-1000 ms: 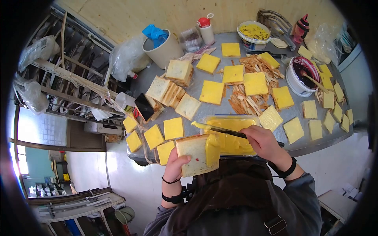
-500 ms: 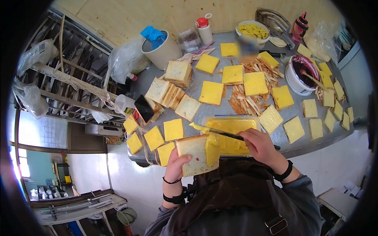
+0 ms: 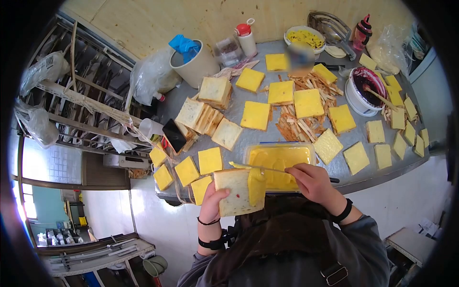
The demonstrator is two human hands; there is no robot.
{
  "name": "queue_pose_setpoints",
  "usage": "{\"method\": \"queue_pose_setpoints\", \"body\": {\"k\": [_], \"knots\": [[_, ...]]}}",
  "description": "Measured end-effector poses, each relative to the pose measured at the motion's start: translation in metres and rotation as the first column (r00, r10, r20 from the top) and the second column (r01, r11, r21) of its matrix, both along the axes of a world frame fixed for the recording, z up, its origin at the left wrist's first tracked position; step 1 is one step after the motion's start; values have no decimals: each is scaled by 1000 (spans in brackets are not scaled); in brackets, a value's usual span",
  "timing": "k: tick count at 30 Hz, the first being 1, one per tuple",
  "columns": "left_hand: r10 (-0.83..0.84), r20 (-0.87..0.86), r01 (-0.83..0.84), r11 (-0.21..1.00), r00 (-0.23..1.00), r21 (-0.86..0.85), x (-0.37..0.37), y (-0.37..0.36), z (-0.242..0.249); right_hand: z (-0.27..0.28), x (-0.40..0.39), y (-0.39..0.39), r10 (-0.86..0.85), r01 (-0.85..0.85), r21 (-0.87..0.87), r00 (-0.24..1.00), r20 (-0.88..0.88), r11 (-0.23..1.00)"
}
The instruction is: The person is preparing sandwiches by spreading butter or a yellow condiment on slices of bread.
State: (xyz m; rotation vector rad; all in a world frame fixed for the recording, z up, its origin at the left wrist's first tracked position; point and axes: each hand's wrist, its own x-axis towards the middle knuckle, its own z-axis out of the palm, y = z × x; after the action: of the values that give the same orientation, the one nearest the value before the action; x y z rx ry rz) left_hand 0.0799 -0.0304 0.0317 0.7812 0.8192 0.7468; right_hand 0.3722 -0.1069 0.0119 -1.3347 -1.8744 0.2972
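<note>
My left hand (image 3: 211, 204) grips a bread slice (image 3: 232, 193) by its left side, thumb on top. Thick yellow spread (image 3: 256, 187) covers the slice's right part. In my right hand (image 3: 313, 182) is a spreading knife (image 3: 267, 168), its blade pointing left over the slice's upper edge with yellow spread at the tip. Just beyond the slice, an open tub of yellow spread (image 3: 287, 158) stands on the table. Yellow-coated slices (image 3: 210, 160) lie to its left, and more (image 3: 328, 146) to its right.
Stacked plain bread (image 3: 200, 116) and a dark phone (image 3: 174, 135) are at the left. Crust strips (image 3: 306, 128) lie mid-table. A bucket of dark red jam (image 3: 359, 101) stands at the right; a beige bin (image 3: 198, 67) and a white bottle (image 3: 247, 43) stand at the back.
The knife blade has lowered towards the slice and lies flatter. My right hand has moved slightly down and left; my left hand still holds the slice.
</note>
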Motion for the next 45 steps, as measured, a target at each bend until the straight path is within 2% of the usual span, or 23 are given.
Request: {"method": "queue_pose_setpoints", "body": {"k": [4,8,11,20,31,34,37,40,43,45], "knots": [[20,102,-13,998,995,-69,-6,3,-11,-5,1,-2,15,-20,63,997,78,998],[60,222,-21,984,973,-176,-11,5,-27,-4,5,-5,-10,-22,135,973,232,991],[170,253,-90,950,953,-300,-16,5,-38,-5,7,-7,-13,-42,176,954,301,984],[145,301,-74,969,943,-236,-18,6,-39,-5,9,-9,46,-94,135,947,319,986],[325,268,-263,934,907,-242,-3,14,-31,2,12,-10,138,-177,95,936,325,980],[398,271,-332,907,876,-261,3,15,-33,1,13,-11,175,-197,47,939,295,979],[421,257,-352,894,870,-276,1,16,-38,-3,14,-7,156,-163,70,983,99,984],[400,261,-313,895,879,-317,3,13,-38,-3,7,2,57,-51,51,990,-126,997],[406,218,-327,889,888,-321,10,7,-33,1,-1,9,58,-52,40,987,-149,998],[408,226,-329,889,884,-319,11,6,-32,-2,-2,10,105,-104,40,994,-32,994]]}}
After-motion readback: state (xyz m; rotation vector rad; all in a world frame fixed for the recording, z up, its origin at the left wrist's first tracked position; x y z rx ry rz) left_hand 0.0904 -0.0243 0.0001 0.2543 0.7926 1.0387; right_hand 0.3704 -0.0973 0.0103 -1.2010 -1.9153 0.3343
